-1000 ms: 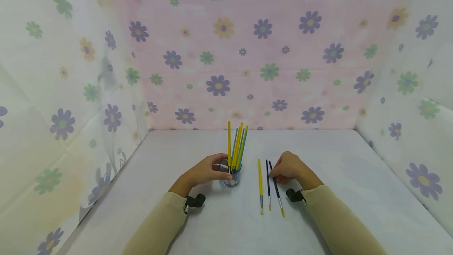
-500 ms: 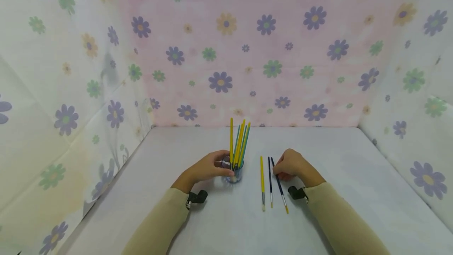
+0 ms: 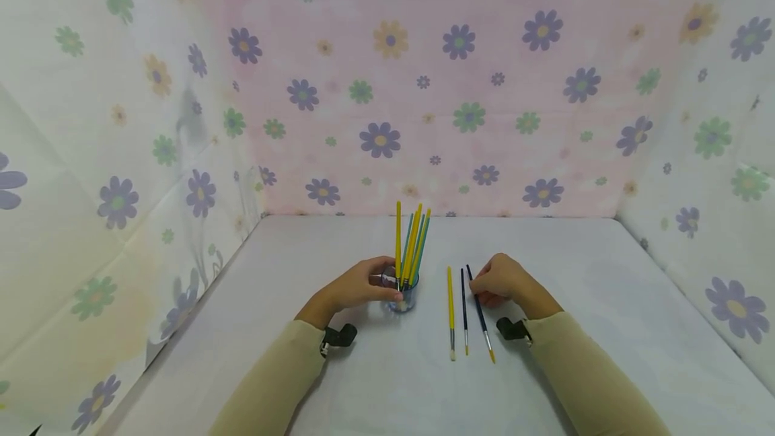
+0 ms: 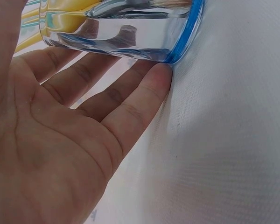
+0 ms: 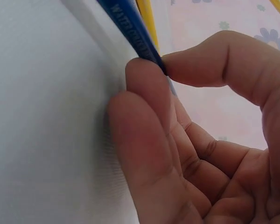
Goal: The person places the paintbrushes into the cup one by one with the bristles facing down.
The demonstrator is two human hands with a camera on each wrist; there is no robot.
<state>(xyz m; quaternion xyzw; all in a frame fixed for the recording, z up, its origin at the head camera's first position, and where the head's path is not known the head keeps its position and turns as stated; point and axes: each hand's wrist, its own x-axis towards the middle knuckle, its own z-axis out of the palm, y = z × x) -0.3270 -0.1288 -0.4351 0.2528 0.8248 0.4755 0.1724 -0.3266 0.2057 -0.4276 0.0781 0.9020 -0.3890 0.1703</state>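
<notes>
A clear glass [image 3: 408,301] with a blue base [image 4: 186,35] stands on the table, holding several yellow and teal paintbrushes [image 3: 413,247] with their bristles down. My left hand [image 3: 354,286] grips the glass from the left, thumb at the front and fingers reaching behind. To the right, my right hand [image 3: 507,282] pinches a dark blue paintbrush [image 3: 484,321] between thumb and fingertips near its upper end. In the right wrist view, pale lettering shows on the handle of that blue paintbrush [image 5: 130,25]. Its bristles point toward me.
Between the glass and my right hand lie a yellow paintbrush [image 3: 451,308] and a thinner dark paintbrush [image 3: 464,308], roughly side by side. Flowered cloth [image 3: 339,113] walls off the back and both sides of the white table [image 3: 387,382].
The head view has shifted a little, so everything sits slightly to the right and higher. Both hands keep their holds on the glass and the dark blue paintbrush.
</notes>
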